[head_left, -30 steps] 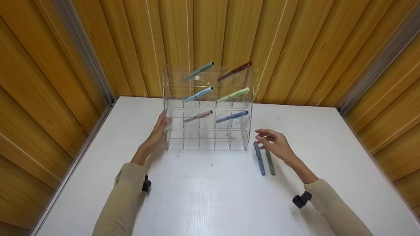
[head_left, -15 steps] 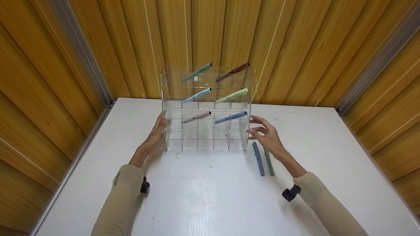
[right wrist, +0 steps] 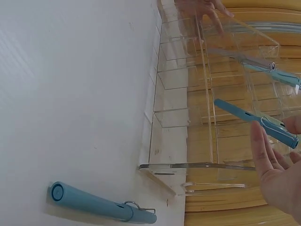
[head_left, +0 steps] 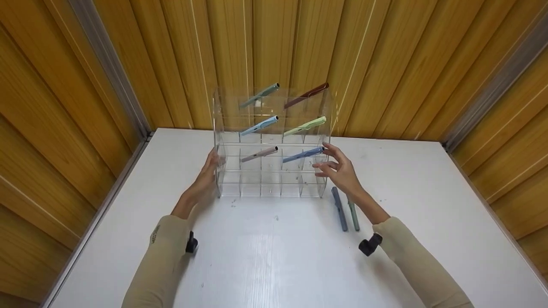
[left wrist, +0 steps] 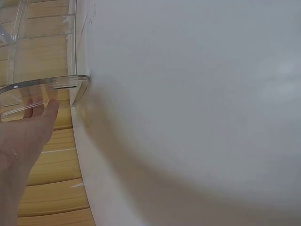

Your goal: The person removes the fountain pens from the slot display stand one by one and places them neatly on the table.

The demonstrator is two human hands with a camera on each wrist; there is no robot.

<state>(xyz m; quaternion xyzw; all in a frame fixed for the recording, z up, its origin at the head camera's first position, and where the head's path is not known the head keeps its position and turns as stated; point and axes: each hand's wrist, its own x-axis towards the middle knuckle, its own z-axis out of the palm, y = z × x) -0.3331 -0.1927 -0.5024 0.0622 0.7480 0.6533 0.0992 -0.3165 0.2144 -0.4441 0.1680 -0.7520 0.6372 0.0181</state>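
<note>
A clear acrylic pen rack (head_left: 269, 184) stands on the white table. Several capped pens lie slanted in it in two columns; lowest are a pinkish pen (head_left: 260, 154) and a blue pen (head_left: 303, 154). My left hand (head_left: 206, 173) rests against the rack's left side, its fingers partly seen through the acrylic in the left wrist view. My right hand (head_left: 342, 173) is at the rack's right side, thumb and fingers spread around the cap end of the blue pen. In the right wrist view that pen (right wrist: 254, 121) lies between thumb and fingers without a closed grip.
On the table right of the rack lie a grey-blue pen (head_left: 339, 209) and a green pen (head_left: 353, 215), the green one partly behind my right wrist. Higher in the rack are a dark red pen (head_left: 306, 95), a light green pen (head_left: 305, 125) and others. Wood-look panels (head_left: 274, 42) stand behind.
My right hand has moved up and left, from above the loose pens on the table to the blue pen in the rack. My left hand has stayed at the rack's side.
</note>
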